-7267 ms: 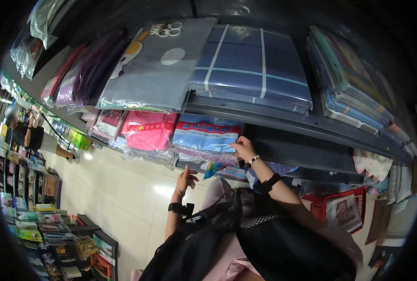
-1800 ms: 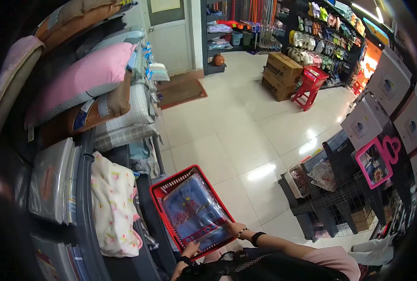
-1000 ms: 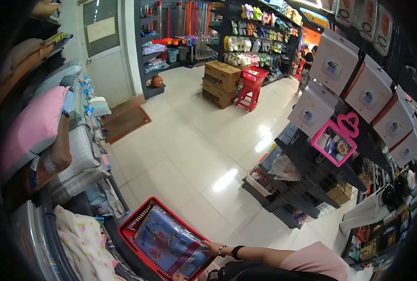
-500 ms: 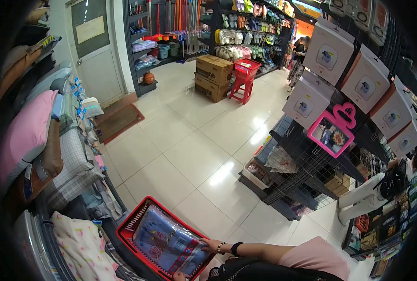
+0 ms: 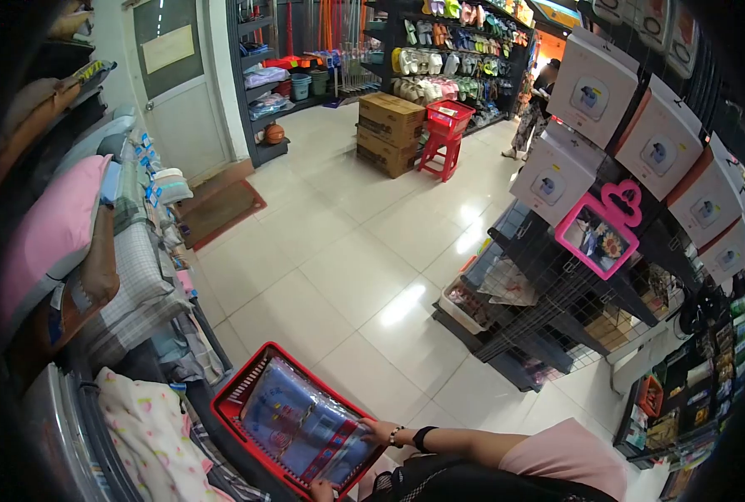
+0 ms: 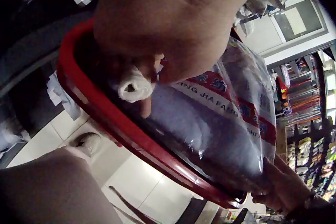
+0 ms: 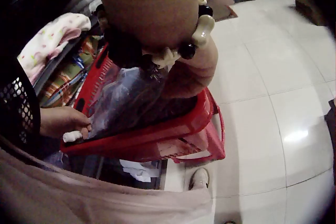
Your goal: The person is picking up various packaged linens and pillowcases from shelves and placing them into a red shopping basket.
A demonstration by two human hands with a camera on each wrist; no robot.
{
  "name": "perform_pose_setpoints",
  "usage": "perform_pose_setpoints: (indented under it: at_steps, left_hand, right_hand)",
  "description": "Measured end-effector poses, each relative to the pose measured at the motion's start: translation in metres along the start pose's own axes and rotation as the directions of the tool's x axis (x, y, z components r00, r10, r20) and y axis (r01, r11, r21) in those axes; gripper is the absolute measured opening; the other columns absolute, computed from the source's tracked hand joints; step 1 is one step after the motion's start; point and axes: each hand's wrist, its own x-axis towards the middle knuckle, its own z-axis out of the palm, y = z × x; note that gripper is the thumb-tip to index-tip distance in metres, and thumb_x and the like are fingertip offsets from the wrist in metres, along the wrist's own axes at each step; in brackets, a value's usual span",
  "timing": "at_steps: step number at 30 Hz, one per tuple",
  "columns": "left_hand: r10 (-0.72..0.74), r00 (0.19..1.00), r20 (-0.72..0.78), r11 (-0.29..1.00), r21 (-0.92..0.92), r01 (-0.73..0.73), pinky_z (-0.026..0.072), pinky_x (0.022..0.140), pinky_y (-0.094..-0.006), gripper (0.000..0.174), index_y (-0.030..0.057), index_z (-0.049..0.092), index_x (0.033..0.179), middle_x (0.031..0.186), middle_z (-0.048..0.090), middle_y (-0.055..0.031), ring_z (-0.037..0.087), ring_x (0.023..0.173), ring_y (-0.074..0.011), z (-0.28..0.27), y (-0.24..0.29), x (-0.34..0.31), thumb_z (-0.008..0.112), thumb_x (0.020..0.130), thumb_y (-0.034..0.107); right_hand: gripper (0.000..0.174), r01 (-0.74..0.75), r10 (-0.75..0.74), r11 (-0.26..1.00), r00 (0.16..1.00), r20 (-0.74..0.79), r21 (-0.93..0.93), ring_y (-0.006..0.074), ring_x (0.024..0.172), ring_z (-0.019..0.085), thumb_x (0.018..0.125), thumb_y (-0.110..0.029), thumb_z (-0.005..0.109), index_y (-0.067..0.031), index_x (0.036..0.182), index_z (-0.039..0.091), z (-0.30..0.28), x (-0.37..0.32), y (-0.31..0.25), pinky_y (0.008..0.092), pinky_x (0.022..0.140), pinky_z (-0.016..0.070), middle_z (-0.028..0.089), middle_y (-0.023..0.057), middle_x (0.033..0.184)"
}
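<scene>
A blue package (image 5: 293,427) in clear plastic with a red-and-white band lies in a red basket (image 5: 237,418) at the lower middle of the head view. On its right edge, the right hand (image 5: 381,432) grips the package near the basket's rim. The left hand (image 5: 322,490) is at the package's near edge, mostly cut off by the frame. A white wrap (image 6: 135,85) covers one finger of the left hand (image 6: 173,29), whose fingers hold the package's edge inside the rim. Across the package (image 6: 210,124), the right hand (image 6: 283,184) has curled fingers at its corner.
Shelves with a pink pillow (image 5: 54,238), checked pillows and a dotted blanket (image 5: 151,427) line the left. Cartons (image 5: 389,134) and a red stool (image 5: 441,155) stand ahead. A wire rack (image 5: 548,322) with boxes is on the right; a person (image 5: 533,117) stands behind.
Earlier the hands were at a shelf of packaged textiles; now they are at the basket. The head view has turned towards the aisle, and lately only shifted slightly. The hands still hold the package.
</scene>
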Motion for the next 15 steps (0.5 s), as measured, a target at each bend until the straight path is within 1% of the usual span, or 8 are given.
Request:
perform_pose_setpoints:
  at_steps: [3, 6, 8, 10, 12, 13, 14, 15]
  left_hand:
    - [0.017, 0.999, -0.048, 0.999, -0.034, -0.019, 0.0405, 0.061, -0.0318, 0.015, -0.0026, 0.051, 0.077, 0.074, 0.053, -0.0114, 0.049, 0.068, -0.0210, 0.001, -0.004, -0.006, 0.047, 0.076, 0.011]
    - [0.024, 0.987, -0.158, 0.992, -0.115, -0.042, 0.0405, 0.061, -0.0317, 0.014, -0.0026, 0.051, 0.076, 0.074, 0.052, -0.0110, 0.048, 0.068, -0.0205, -0.001, -0.013, -0.017, 0.047, 0.076, 0.010]
    - [0.036, 0.957, -0.289, 0.978, -0.186, -0.093, 0.0404, 0.061, -0.0316, 0.013, -0.0027, 0.051, 0.076, 0.074, 0.052, -0.0107, 0.048, 0.068, -0.0202, -0.002, -0.026, -0.024, 0.047, 0.076, 0.010]
    - [0.082, 0.898, -0.433, 0.973, -0.160, -0.166, 0.0405, 0.058, -0.0311, 0.014, -0.0023, 0.051, 0.076, 0.070, 0.052, -0.0101, 0.048, 0.063, -0.0198, -0.003, -0.076, -0.011, 0.047, 0.076, 0.011]
    - [0.147, 0.727, -0.671, 0.955, -0.094, -0.280, 0.0406, 0.053, -0.0301, 0.016, -0.0017, 0.051, 0.077, 0.063, 0.051, -0.0090, 0.047, 0.055, -0.0192, 0.006, -0.132, -0.006, 0.046, 0.077, 0.013]
    - [-0.147, 0.797, -0.586, 0.891, -0.429, -0.151, 0.0398, 0.048, -0.0292, 0.017, -0.0005, 0.052, 0.077, 0.059, 0.050, -0.0079, 0.045, 0.049, -0.0184, 0.007, -0.115, -0.034, 0.047, 0.079, 0.016]
    - [-0.042, 0.766, -0.641, 0.868, -0.403, -0.289, 0.0396, 0.047, -0.0291, 0.021, 0.0003, 0.054, 0.079, 0.060, 0.052, -0.0085, 0.046, 0.049, -0.0186, 0.010, -0.121, -0.042, 0.046, 0.080, 0.020]
    - [0.115, 0.697, -0.708, 0.929, -0.171, -0.327, 0.0396, 0.046, -0.0294, 0.022, 0.0010, 0.053, 0.080, 0.060, 0.052, -0.0099, 0.045, 0.048, -0.0202, 0.014, -0.129, -0.052, 0.046, 0.081, 0.022]
  right_hand:
    - [0.052, 0.019, -0.019, 1.000, 1.000, 0.023, -0.001, 0.0341, 0.090, 0.051, 0.075, -0.030, 0.055, -0.0153, 0.119, 0.031, 0.000, -0.005, 0.003, 0.0395, 0.075, 0.0409, 0.052, 0.0197, 0.100]
    - [0.055, 0.232, -0.250, 0.960, 0.962, -0.106, -0.156, 0.0349, 0.084, 0.053, 0.077, -0.039, 0.049, -0.0115, 0.120, 0.029, -0.009, -0.022, -0.002, 0.0393, 0.071, 0.0419, 0.056, 0.0199, 0.090]
    - [0.054, 0.073, -0.087, 0.987, 0.992, -0.096, -0.143, 0.0339, 0.082, 0.054, 0.078, -0.042, 0.046, -0.0091, 0.119, 0.031, -0.038, -0.044, -0.014, 0.0385, 0.071, 0.0421, 0.057, 0.0191, 0.085]
    - [0.050, 0.004, -0.025, 0.996, 0.970, -0.240, -0.089, 0.0327, 0.080, 0.055, 0.078, -0.042, 0.044, -0.0092, 0.115, 0.038, -0.044, -0.046, 0.019, 0.0381, 0.071, 0.0423, 0.058, 0.0182, 0.082]
    - [0.042, -0.128, 0.107, 0.990, 0.958, -0.266, -0.061, 0.0346, 0.090, 0.051, 0.079, -0.039, 0.042, -0.0068, 0.107, 0.047, -0.053, -0.064, 0.058, 0.0403, 0.079, 0.0396, 0.055, 0.0193, 0.096]
    - [0.036, -0.122, 0.075, 0.986, 0.935, -0.347, -0.116, 0.0328, 0.082, 0.055, 0.080, -0.034, 0.043, -0.0035, 0.095, 0.052, -0.049, -0.067, 0.091, 0.0389, 0.070, 0.0435, 0.058, 0.0178, 0.085]
    - [0.036, -0.118, 0.070, 0.986, 0.937, -0.342, -0.120, 0.0328, 0.082, 0.055, 0.080, -0.034, 0.043, -0.0035, 0.095, 0.052, -0.052, -0.071, 0.115, 0.0389, 0.070, 0.0435, 0.058, 0.0178, 0.085]
    - [0.031, -0.251, 0.208, 0.957, 0.944, -0.254, -0.146, 0.0299, 0.073, 0.055, 0.079, -0.030, 0.043, -0.0018, 0.087, 0.053, -0.056, -0.073, 0.138, 0.0368, 0.063, 0.0441, 0.057, 0.0162, 0.077]
